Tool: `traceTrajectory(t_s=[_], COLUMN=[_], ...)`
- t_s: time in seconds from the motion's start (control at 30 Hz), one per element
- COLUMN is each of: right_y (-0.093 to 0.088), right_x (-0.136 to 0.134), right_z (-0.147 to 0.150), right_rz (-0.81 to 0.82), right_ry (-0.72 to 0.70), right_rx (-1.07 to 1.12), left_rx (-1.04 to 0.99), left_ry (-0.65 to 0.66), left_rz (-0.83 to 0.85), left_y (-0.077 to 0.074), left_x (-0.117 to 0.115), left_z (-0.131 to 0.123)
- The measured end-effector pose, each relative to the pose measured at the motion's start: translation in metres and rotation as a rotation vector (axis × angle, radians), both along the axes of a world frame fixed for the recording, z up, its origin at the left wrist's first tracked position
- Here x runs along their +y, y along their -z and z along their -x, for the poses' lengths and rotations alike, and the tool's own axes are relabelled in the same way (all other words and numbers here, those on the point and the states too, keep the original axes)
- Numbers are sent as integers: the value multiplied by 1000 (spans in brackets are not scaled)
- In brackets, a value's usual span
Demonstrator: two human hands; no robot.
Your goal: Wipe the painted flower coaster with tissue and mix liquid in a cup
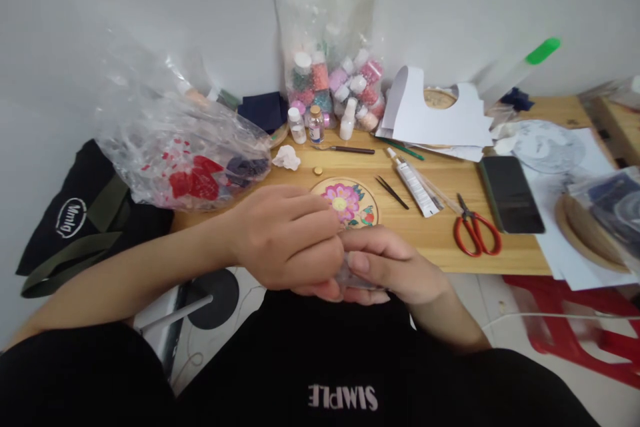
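Observation:
Close in front of my body, over the front edge of the table, both my hands meet. A small clear plastic item [349, 275] shows between them; its exact kind is hidden by the fingers. My right hand [393, 262] is closed around it, thumb on top. My left hand [291, 238] is curled with its knuckles up against the item, and its fingertips are mostly hidden. Just beyond the hands lies a round wooden disc [373, 197] with a pink flower design [339, 203], partly covered by my left hand.
On the wooden table lie tweezers [393, 192], a white glue tube [414, 184], red-handled scissors [473, 230] and a phone [512, 193]. Small bottles [316, 124] stand before bags of bead jars [357, 83]. A clear plastic bag [150, 113] and black bag [80, 213] sit left.

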State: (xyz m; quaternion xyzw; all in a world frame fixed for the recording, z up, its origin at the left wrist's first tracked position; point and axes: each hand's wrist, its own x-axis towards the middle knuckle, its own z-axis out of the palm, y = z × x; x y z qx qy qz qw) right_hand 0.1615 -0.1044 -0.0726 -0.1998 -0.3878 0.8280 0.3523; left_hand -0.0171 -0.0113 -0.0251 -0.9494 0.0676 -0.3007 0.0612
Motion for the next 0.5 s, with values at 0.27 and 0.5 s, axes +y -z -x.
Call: traceTrajectory(t_s=[0.27, 0.5], right_y=[-7, 0], right_x=[4, 1], right_z=[2, 8], right_rz=[-870, -1250], right_ry=[465, 820], right_rx=[-557, -879], left_rx=[-40, -152], left_ry=[-113, -148], left_rz=[33, 77], left_y=[3, 13], left_x=[2, 8], left_z=[1, -5])
